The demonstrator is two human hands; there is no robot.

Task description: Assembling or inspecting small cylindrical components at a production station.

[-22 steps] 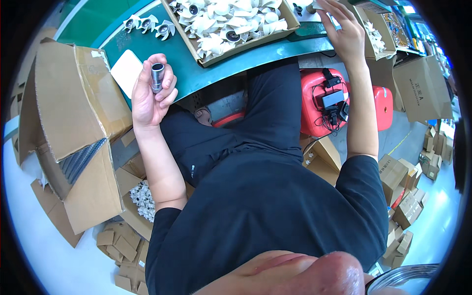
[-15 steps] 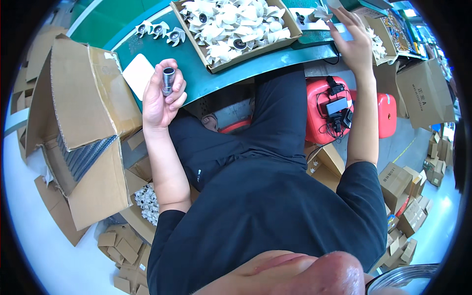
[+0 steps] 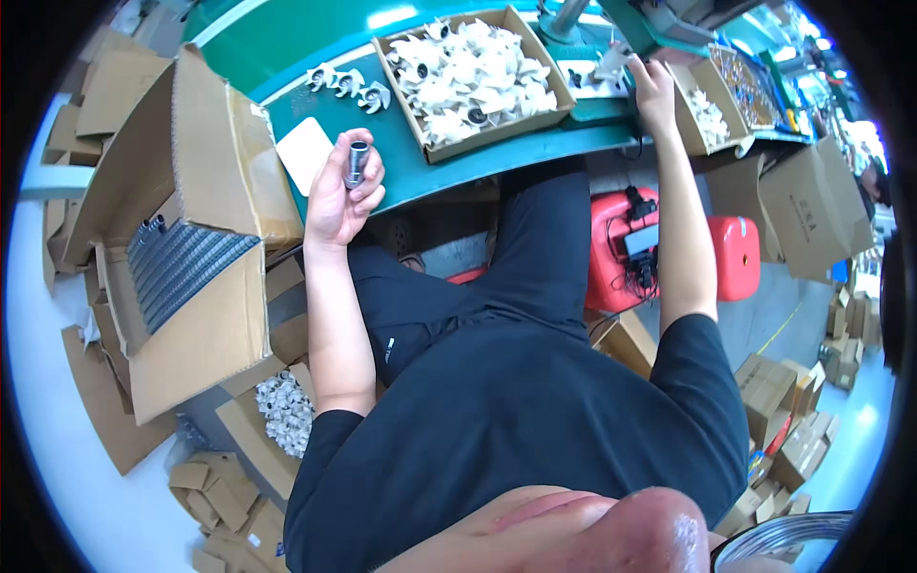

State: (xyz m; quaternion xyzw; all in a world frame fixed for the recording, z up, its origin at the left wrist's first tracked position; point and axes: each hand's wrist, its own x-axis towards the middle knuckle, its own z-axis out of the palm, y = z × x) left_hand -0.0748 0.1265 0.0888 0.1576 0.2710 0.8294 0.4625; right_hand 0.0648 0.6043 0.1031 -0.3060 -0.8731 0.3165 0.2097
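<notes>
Left hand (image 3: 339, 196) closed round one metal sleeve (image 3: 356, 163), unfitted; right hand (image 3: 652, 88), grip unclear, on white part (image 3: 609, 67) at counter (image 3: 497, 158); box (image 3: 473, 81) full.

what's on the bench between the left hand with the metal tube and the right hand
In the head view, an open cardboard box heaped with white plastic parts lies between the left hand, which holds the metal tube, and the right hand.
</notes>
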